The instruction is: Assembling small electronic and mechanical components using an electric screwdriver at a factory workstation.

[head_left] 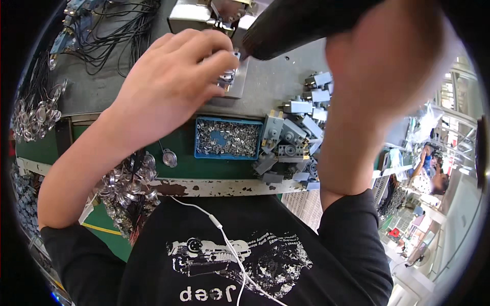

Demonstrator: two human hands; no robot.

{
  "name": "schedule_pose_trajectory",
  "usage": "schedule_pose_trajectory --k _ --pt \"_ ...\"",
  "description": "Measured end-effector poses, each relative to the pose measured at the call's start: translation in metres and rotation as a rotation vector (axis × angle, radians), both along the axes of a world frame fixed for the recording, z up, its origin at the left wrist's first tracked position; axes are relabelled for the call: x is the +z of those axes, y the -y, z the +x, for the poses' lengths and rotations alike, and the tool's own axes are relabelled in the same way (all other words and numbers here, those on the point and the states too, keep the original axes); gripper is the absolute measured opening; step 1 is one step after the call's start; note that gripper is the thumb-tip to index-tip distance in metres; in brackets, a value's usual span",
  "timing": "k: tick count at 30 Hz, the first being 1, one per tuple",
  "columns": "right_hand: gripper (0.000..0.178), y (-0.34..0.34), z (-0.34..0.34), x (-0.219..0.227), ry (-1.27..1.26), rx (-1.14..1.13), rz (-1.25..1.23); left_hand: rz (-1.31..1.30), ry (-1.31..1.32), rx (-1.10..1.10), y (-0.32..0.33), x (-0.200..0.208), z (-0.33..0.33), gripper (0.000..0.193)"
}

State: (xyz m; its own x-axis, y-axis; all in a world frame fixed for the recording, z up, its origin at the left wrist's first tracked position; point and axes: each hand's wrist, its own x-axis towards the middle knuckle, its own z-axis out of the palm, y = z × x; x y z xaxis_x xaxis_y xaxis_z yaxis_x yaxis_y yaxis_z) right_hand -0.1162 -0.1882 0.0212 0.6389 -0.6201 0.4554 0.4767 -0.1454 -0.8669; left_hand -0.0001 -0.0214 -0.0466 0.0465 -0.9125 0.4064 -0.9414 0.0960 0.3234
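Observation:
My left hand (168,76) reaches over the bench, its fingers bent and closed around the side of a small grey part with shiny metal (227,76). That part sits on a metal block (239,86) below the press-like machine head (229,9); the fingers partly hide it. My right hand (390,61) is raised close to the camera and blurred. It is wrapped around the upper end of a thick black handle (296,25), which slants down toward the machine.
A blue tray (229,157) of small metal pieces lies near the bench edge. Several grey plastic housings (291,133) are piled right of it. Round metal discs on black wires (127,178) hang at the left, with more wired parts (117,35) at the far left. A white cable (215,221) crosses my shirt.

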Motion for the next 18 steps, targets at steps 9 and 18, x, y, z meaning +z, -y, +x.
schedule_pose_trajectory --k 9,18 --pt "0.066 -0.001 0.014 -0.007 0.049 -0.075 -0.045 0.28 0.235 -0.541 0.003 -0.033 -0.053 0.006" --pt "0.068 0.0 0.051 0.016 0.216 -0.121 -0.148 0.26 0.076 -0.515 0.003 -0.032 -0.055 0.007"
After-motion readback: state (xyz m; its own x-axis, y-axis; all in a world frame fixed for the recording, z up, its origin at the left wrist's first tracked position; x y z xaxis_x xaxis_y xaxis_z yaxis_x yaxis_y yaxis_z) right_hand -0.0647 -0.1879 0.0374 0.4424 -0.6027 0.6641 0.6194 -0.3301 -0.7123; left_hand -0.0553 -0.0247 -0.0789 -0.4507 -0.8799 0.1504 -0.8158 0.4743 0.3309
